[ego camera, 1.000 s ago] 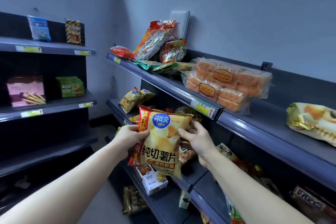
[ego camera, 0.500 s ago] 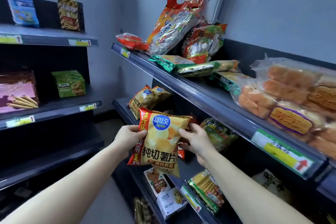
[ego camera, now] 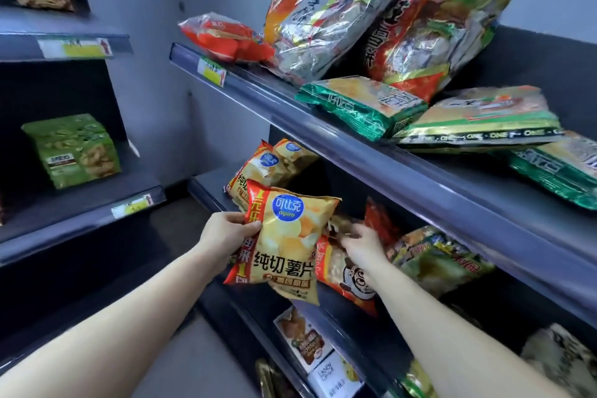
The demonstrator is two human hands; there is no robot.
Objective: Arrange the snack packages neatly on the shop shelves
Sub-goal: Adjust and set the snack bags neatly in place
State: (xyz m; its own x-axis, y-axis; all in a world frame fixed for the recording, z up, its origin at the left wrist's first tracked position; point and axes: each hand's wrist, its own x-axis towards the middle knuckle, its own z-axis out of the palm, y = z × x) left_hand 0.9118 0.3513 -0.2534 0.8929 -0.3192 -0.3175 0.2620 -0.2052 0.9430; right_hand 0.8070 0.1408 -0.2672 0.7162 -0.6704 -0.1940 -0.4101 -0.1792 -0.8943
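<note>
Head | left hand [ego camera: 223,233] grips chip bag [ego camera: 286,245] | middle shelf [ego camera: 206,186] holds matching bags [ego camera: 269,166]

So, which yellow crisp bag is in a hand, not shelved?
The nearest crisp bag, gripped by the left hand; the other two stand on the shelf behind.

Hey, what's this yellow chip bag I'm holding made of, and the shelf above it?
The yellow chip bag is probably thin glossy plastic film: it crinkles and catches light. The shelf looks like painted metal, satin blue-grey: a rigid straight edge with soft sheen.
</note>
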